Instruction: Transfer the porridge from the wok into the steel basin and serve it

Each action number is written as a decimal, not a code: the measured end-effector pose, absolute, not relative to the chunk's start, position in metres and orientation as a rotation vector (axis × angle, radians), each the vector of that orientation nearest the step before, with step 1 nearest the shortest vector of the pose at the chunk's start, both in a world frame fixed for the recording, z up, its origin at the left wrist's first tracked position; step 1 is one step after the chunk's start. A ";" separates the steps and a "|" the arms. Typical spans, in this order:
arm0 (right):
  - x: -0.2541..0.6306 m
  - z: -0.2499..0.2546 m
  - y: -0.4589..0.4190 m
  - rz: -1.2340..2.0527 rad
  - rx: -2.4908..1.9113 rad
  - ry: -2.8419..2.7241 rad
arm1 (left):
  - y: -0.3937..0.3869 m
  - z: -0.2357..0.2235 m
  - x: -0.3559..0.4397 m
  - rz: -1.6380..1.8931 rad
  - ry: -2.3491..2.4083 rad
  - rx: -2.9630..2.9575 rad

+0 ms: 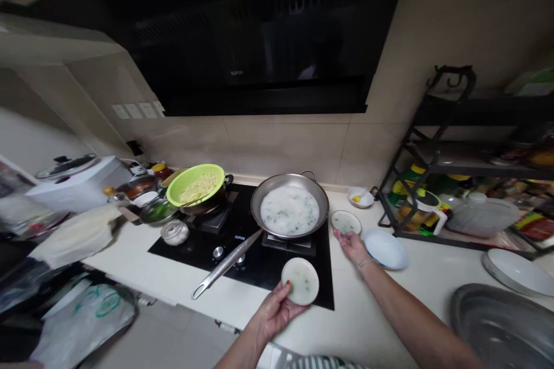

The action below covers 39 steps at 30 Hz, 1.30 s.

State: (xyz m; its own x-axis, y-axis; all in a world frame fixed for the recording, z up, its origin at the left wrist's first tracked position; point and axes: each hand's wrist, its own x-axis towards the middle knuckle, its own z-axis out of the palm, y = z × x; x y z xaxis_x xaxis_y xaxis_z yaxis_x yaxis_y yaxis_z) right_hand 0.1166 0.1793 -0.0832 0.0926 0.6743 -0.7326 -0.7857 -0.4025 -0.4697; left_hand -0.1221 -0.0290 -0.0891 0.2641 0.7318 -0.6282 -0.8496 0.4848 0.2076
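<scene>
Two small bowls hold cloudy liquid with green bits. As far as that goes, filling looks done for both, while the pan point(324, 203) on the hob point(182, 248) holds plenty of foamy, green-flecked liquid point(289, 210). The oval dish point(385, 249) shows a plain pale inside — nothing seems to have gone into it.

The near bowl point(300, 260) is round and shallow, pale with a darker rim; it sits in the left hand point(277, 311) over the hob's front edge, thumb at the rim, fingers beneath. The far bowl point(346, 211) looks alike and is right of the pan, over the counter point(138, 253). The right hand point(354, 247) has its fingers gathered at that near rim — whether they pinch it, I cannot tell.
</scene>
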 end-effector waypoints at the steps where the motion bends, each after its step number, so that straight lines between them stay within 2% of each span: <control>1: 0.116 -0.082 0.178 1.593 -1.192 0.139 | -0.028 -0.089 -0.121 1.079 0.744 -0.186; 13: 0.125 -0.048 0.139 1.639 -1.172 0.080 | -0.034 -0.071 -0.119 1.084 0.813 -0.164; 26: 0.170 0.032 0.116 1.653 -1.157 -0.280 | -0.025 0.029 -0.136 1.073 0.888 -0.016; 32: 0.151 0.074 0.121 1.729 -1.064 -0.435 | 0.010 0.074 -0.157 1.142 0.973 0.106; 39: 0.108 0.084 0.145 1.767 -1.063 -0.518 | 0.067 0.096 -0.183 1.200 1.136 0.247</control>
